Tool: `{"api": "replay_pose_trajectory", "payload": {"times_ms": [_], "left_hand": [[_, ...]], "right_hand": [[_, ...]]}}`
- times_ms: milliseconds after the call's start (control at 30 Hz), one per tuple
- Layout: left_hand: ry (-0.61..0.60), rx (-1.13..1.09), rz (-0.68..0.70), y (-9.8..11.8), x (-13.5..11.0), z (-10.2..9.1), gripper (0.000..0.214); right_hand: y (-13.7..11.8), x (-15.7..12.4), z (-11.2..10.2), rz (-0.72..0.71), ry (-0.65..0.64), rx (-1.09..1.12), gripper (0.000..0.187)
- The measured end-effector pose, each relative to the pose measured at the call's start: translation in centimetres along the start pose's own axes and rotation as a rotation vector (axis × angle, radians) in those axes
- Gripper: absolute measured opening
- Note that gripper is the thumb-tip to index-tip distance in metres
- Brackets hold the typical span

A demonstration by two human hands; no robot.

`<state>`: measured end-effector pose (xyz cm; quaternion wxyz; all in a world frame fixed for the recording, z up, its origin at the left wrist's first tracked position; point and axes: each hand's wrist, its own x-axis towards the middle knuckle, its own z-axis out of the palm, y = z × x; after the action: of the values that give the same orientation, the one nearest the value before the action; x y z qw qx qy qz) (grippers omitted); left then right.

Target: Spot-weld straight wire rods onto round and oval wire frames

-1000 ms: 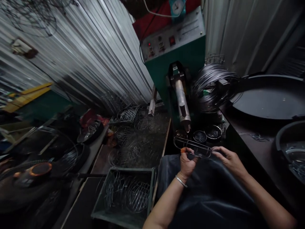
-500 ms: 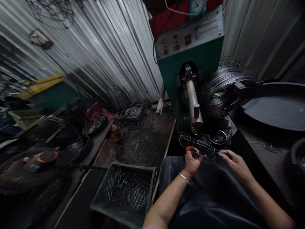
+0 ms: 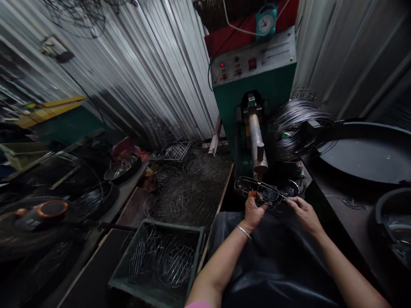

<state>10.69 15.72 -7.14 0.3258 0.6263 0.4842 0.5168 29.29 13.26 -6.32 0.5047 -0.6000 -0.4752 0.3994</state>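
Both hands grip a thin oval wire frame (image 3: pixel 240 188) just under the tip of the machine's metal electrode arm (image 3: pixel 257 143). My left hand (image 3: pixel 254 211) is closed on its near side, with something orange around a fingertip and a bangle at the wrist. At the frame's right end, my right hand (image 3: pixel 303 213) pinches the wire between thumb and fingers. Whether either hand also holds a small loose wire is too dark to tell. Beneath the frame are round dishes, one with a shiny rim (image 3: pixel 293 187), holding small metal bits.
A green machine (image 3: pixel 221 100) with a lit red lamp stands ahead. Right of it are a wire coil (image 3: pixel 295 128), a large shallow pan (image 3: pixel 359 154) and a black tub (image 3: pixel 379 214). A green crate (image 3: pixel 128 280) of wire grids sits left; a fan (image 3: pixel 32 226) lies beyond.
The wire frame and both hands have moved forward and slightly left, bringing the frame under the electrode tip. The camera view has shifted a little. Both hands keep their grip.
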Motion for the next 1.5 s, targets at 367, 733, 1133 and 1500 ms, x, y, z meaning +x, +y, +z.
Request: {"api": "replay_pose_trajectory", "payload": {"times_ms": [367, 733, 1133, 1500], "left_hand": [[-0.034, -0.06, -0.031, 0.7, 0.3, -0.7, 0.042], [0.093, -0.478, -0.195, 0.8, 1.0, -2.2, 0.062], [0.175, -0.726, -0.342, 0.8, 2.8, -1.8, 0.061], [0.256, -0.667, -0.396, 0.4, 2.3, -2.1, 0.065]], "right_hand": [[-0.4, -0.3, 0.3, 0.023, -0.045, 0.043, 0.043], [-5.7, -0.1, 3.3, -0.244, -0.08, -0.205, 0.039], [-8.0, 2.5, 5.3, -0.331, -0.016, -0.375, 0.042], [-5.6, 0.9, 1.9, -0.465, 0.006, -0.27, 0.034]]}}
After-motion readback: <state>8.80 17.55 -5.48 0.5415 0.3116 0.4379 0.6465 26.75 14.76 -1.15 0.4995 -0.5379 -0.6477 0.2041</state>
